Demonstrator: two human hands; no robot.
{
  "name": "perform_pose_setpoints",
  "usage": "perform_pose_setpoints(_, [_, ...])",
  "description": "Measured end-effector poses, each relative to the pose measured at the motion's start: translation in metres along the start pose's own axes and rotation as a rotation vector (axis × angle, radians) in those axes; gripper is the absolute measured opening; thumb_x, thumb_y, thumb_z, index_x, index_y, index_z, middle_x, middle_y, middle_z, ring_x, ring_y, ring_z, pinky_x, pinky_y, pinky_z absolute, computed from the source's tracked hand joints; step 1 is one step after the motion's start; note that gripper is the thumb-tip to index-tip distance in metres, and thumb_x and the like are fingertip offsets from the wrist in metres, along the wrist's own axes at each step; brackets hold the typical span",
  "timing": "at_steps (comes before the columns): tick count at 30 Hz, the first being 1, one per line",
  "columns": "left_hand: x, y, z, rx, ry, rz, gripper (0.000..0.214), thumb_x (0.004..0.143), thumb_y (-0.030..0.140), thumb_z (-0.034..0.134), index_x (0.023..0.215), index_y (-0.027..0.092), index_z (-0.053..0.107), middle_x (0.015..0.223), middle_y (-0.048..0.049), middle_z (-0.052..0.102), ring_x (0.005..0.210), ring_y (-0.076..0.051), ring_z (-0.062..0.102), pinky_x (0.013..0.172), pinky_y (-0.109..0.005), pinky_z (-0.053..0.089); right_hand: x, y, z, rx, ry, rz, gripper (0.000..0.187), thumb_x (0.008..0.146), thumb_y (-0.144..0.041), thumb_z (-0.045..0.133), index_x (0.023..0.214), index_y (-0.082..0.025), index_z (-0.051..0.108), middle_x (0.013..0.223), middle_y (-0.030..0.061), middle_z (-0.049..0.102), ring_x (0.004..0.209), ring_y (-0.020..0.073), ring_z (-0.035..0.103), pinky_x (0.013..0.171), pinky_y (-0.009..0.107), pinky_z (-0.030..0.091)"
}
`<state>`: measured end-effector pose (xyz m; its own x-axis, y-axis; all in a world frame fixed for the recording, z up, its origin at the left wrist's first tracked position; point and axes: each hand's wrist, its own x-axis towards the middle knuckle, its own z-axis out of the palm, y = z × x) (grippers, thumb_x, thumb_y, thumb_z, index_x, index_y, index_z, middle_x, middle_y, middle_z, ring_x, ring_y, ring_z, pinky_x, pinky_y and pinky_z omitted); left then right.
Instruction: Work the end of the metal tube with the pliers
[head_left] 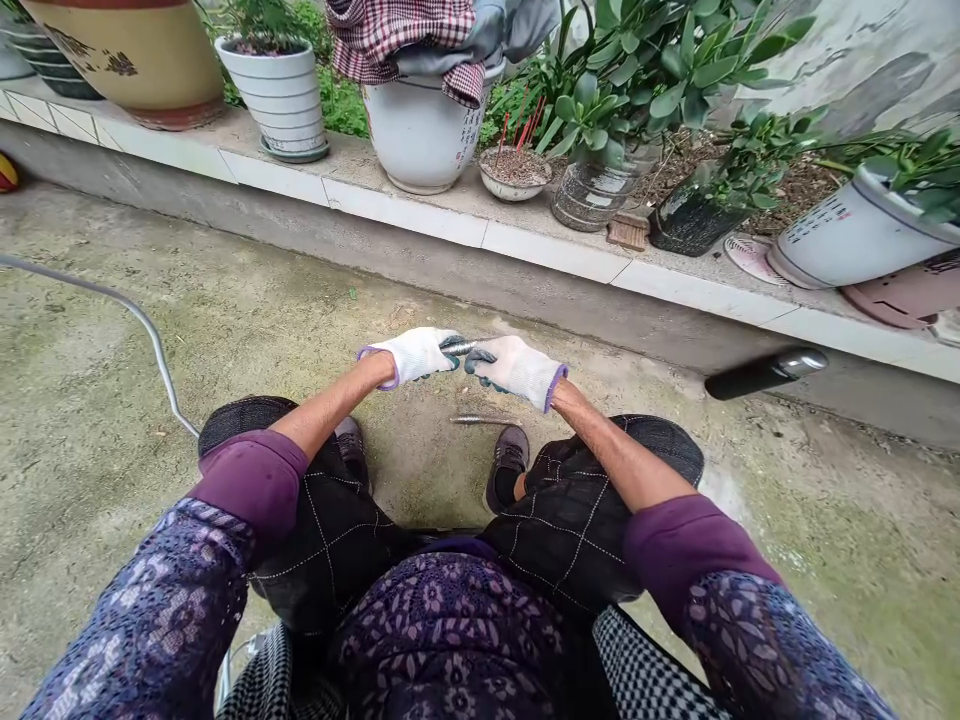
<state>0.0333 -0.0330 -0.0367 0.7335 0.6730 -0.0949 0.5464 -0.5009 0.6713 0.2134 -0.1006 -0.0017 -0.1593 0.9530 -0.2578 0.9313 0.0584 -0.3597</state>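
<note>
Both my hands wear white knit gloves with dark green palms and purple cuffs. My left hand is closed around one end of a short, shiny, ridged metal rod. My right hand grips the same rod from the other side, its fingers curled and hiding that end. Only a short middle stretch of the rod shows between the gloves, so its exact kind is unclear. Below them, on the concrete between my shoes, lies a similar thin metal rod with a ridged silver end.
A low tiled ledge runs across ahead, holding potted plants, a cloth-draped white pot and a small bowl with red sticks. A black cylinder with a silver top lies near the ledge's foot. A grey hose curves at left.
</note>
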Motion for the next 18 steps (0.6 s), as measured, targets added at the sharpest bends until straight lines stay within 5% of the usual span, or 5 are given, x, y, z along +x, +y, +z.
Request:
perform_pose_setpoints(5, [0.007,0.006,0.0,0.473,-0.086,0.003,0.033,0.09,0.033,0.05,0.114,0.026,0.072,0.09,-0.0078,0.074,0.077,-0.024,0.068,0.07,-0.031,0.047,0.01,0.011,-0.018,-0.166,0.116,-0.037,0.02,0.089,-0.022,0.057,0.088,-0.016,0.076,0.072,0.0017,0.067,0.063,0.0127,0.054,0.059,0.024,0.037])
perform_pose_setpoints(12, [-0.002,0.009,-0.01,0.3,-0.023,0.107,0.032,0.082,0.028,0.056,0.11,0.026,0.072,0.082,0.0009,0.071,0.068,-0.017,0.06,0.065,-0.026,0.041,0.032,0.025,-0.018,0.251,0.211,-0.006,0.022,0.076,-0.021,0.055,0.083,-0.014,0.075,0.071,-0.0006,0.067,0.066,0.0126,0.058,0.061,0.021,0.042])
perform_pose_setpoints(18, [-0.008,0.009,-0.017,0.224,-0.036,0.106,0.029,0.079,0.031,0.06,0.104,0.023,0.071,0.08,0.0011,0.068,0.066,-0.015,0.056,0.061,-0.025,0.039,0.025,0.022,-0.021,0.591,0.027,0.057,0.014,0.071,-0.025,0.06,0.077,-0.015,0.067,0.062,-0.0017,0.061,0.051,0.0122,0.055,0.044,0.023,0.045])
